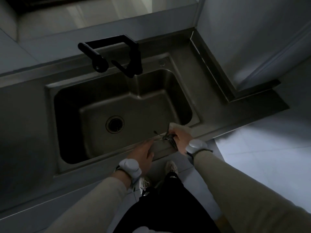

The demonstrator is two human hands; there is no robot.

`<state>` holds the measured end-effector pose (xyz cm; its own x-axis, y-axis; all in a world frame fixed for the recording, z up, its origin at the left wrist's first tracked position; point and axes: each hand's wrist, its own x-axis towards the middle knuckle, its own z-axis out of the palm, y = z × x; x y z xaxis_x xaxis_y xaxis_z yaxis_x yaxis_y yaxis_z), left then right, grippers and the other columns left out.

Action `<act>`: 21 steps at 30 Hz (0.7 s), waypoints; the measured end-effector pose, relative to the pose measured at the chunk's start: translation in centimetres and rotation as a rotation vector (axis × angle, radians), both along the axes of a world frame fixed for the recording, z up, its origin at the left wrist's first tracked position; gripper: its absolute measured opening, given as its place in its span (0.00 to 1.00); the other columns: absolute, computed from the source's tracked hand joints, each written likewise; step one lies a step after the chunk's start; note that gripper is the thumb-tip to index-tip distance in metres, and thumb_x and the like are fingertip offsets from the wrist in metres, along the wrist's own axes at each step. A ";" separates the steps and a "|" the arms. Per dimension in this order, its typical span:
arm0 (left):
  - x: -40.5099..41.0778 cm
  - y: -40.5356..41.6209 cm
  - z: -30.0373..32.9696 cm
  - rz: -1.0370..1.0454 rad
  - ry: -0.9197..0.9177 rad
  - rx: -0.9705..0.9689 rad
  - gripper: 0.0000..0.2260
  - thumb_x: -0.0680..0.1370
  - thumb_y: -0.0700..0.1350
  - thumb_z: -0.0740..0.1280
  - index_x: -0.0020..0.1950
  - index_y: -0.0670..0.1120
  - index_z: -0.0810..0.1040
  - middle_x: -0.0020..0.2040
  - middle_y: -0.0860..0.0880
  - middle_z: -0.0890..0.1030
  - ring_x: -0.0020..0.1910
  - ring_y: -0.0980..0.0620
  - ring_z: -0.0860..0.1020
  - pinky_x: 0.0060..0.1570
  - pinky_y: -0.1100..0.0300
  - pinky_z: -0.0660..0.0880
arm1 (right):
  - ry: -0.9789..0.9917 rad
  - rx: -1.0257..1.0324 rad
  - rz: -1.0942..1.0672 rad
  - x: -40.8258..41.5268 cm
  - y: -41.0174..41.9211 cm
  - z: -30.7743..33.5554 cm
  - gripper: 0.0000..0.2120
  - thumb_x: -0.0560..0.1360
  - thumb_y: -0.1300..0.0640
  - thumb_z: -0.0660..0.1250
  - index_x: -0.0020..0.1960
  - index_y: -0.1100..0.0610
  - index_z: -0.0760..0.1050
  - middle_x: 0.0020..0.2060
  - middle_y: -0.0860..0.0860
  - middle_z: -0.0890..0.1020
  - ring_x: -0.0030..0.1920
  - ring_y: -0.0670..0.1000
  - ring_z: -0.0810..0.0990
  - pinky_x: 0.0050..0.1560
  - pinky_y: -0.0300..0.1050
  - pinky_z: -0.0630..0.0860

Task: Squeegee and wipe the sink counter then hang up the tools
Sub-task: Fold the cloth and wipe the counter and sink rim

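Head view is pretty dim: a small dark tool, thin and wiry, too murky to be identified, is gripped by the right hand over the front rim of the steel sink, near its right corner. It's touched by the straight fingers of the left hand. A black faucet is seen behind.
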<state>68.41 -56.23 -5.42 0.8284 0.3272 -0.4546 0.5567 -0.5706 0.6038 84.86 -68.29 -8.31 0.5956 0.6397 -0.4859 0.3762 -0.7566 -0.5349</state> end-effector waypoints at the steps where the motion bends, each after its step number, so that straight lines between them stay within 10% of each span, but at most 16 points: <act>1: -0.2 0.1 0.0 -0.003 -0.009 -0.001 0.23 0.79 0.46 0.61 0.74 0.48 0.62 0.72 0.47 0.68 0.71 0.47 0.67 0.71 0.58 0.63 | 0.071 0.053 -0.065 -0.1 0.4 0.3 0.14 0.79 0.64 0.56 0.63 0.60 0.73 0.56 0.55 0.78 0.56 0.55 0.76 0.53 0.39 0.69; 10: 2.0 0.2 0.3 -0.002 -0.011 0.016 0.22 0.80 0.48 0.61 0.74 0.51 0.63 0.71 0.48 0.70 0.71 0.48 0.69 0.69 0.57 0.66 | 0.986 0.640 -1.139 1.9 0.6 2.3 0.13 0.82 0.64 0.50 0.56 0.57 0.72 0.46 0.55 0.78 0.45 0.54 0.77 0.52 0.51 0.73; 16: 6.6 -2.1 0.4 0.015 -0.044 0.069 0.21 0.80 0.49 0.59 0.73 0.49 0.66 0.70 0.49 0.72 0.69 0.49 0.71 0.66 0.65 0.63 | 1.078 0.661 -1.326 6.8 -3.8 2.3 0.16 0.80 0.57 0.51 0.52 0.68 0.71 0.42 0.64 0.64 0.43 0.61 0.74 0.49 0.51 0.75; 18: 8.1 -2.8 0.6 0.022 -0.055 0.069 0.20 0.80 0.47 0.59 0.72 0.49 0.67 0.70 0.49 0.72 0.68 0.49 0.71 0.65 0.68 0.62 | 1.144 0.727 -1.369 8.4 -5.4 2.3 0.22 0.81 0.50 0.52 0.67 0.63 0.69 0.63 0.60 0.75 0.58 0.63 0.75 0.62 0.54 0.70; 21: 11.5 -4.9 0.6 0.042 -0.088 0.063 0.19 0.80 0.45 0.60 0.71 0.48 0.69 0.69 0.48 0.74 0.67 0.49 0.72 0.66 0.65 0.64 | 1.199 0.813 -1.319 11.9 -8.5 2.5 0.27 0.78 0.39 0.55 0.53 0.58 0.83 0.51 0.57 0.84 0.52 0.57 0.83 0.51 0.51 0.79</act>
<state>79.95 -61.10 -4.79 0.8491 0.3882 -0.3582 0.5275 -0.5865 0.6147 96.80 -76.83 -5.84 0.4502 0.3883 -0.8040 -0.8864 0.3028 -0.3501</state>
